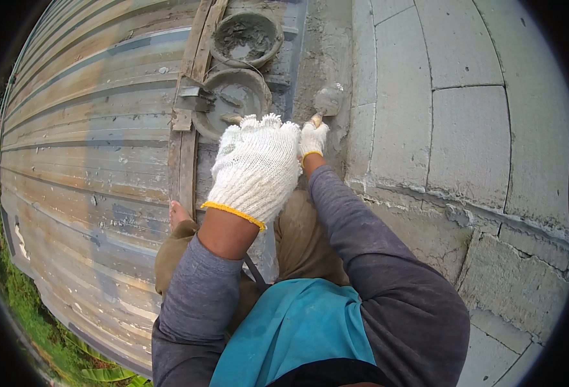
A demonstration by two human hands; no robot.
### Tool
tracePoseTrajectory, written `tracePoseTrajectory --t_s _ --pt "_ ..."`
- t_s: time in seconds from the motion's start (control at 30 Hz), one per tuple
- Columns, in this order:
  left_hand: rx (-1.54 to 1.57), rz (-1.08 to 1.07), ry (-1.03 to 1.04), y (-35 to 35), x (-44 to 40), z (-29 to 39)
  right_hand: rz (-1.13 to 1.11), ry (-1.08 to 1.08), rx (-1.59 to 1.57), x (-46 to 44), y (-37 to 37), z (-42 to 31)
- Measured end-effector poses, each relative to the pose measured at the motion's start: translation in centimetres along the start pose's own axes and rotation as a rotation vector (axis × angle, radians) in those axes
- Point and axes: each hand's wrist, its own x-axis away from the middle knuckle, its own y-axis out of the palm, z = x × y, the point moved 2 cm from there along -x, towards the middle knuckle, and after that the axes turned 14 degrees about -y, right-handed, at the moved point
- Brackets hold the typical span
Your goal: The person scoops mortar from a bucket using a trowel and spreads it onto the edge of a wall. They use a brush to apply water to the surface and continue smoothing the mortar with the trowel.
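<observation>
My right hand (313, 138), in a white knitted glove with a yellow cuff, is closed round the short handle of a trowel. The mortar-smeared trowel blade (329, 100) lies against the wet grey mortar strip (310, 77) beside the block wall. Nearer the camera, my left hand (255, 168) wears a matching glove. Its fingers are hidden behind the back of the glove, so what it holds, if anything, cannot be seen. Just beyond it is a round basin (266, 97) of wet grey mix, with a metal tool (194, 95) at its left rim.
A second basin (277, 32) holding mortar stands beyond the first. Wooden boards (188, 161) run beside them over a corrugated metal roof (91, 148) on the left. Pale blocks (468, 142) form the wall at right. A bare foot (179, 214) shows near the boards.
</observation>
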Motion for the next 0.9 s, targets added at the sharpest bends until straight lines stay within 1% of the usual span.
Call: tracePoseTrajectory --t_s 0.1,0.17,0.2,0.27,0.33,0.37,0.47,0.53,0.63,0.67,0.7,0.73,0.77,0.8,0.83,0.87,0.9 --pt "0.006 0.031 -0.007 -0.2 0.0 -0.3 0.035 0.039 -0.081 -7.8 1.3 0.7" --pt "0.011 0.056 -0.006 0.0 0.2 -0.5 0.046 0.152 -0.169 -8.4 1.1 0.1" --pt "0.015 0.047 -0.01 0.1 0.2 -0.5 0.046 0.159 -0.16 -7.8 1.0 0.6" --pt "0.017 0.005 -0.023 -0.1 -0.2 -0.6 0.108 0.295 -0.291 -5.5 1.1 2.1" --pt "0.016 -0.002 -0.028 -0.1 -0.4 -0.5 0.153 0.289 -0.138 -0.6 0.2 2.2" --pt "0.009 -0.008 -0.031 -0.1 -0.5 -0.5 0.152 0.283 -0.115 1.6 -0.1 2.8" --pt "0.015 -0.009 -0.013 -0.8 -0.6 -0.3 0.086 0.176 -0.107 7.9 -1.0 4.7" --pt "0.024 0.01 -0.03 -1.2 -0.9 -0.7 0.047 0.054 -0.055 8.7 -1.5 5.7" --pt "0.034 0.013 -0.065 -2.0 -1.2 -1.4 0.024 -0.145 0.034 3.6 -2.2 5.3" --pt "0.031 0.018 -0.09 -2.3 -1.4 -1.8 -0.04 -0.113 -0.059 1.1 -2.6 3.1" --pt "0.028 0.027 -0.098 -2.5 -1.4 -2.2 -0.06 -0.14 -0.001 -2.1 -2.8 2.4" --pt "0.09 0.036 -0.122 -2.6 -1.3 -2.7 -0.079 -0.168 0.057 -5.3 -3.0 1.7" --pt "0.154 0.046 -0.151 -2.7 -1.2 -3.3 -0.124 -0.102 0.043 -9.8 -3.4 3.0" --pt "0.155 0.052 -0.172 -2.9 -1.1 -3.6 -0.195 -0.108 0.107 -11.7 -4.0 1.8" --pt "0.121 0.119 -0.144 -3.1 -0.9 -3.8 -0.263 -0.029 0.125 -12.8 -4.7 0.6" --pt "0.088 0.183 -0.117 -3.4 -0.7 -3.9 -0.296 -0.058 0.224 -13.9 -5.1 0.1" --pt "0.094 0.18 -0.143 -3.6 -0.6 -4.0 -0.343 -0.024 0.209 -14.8 -5.4 0.2"
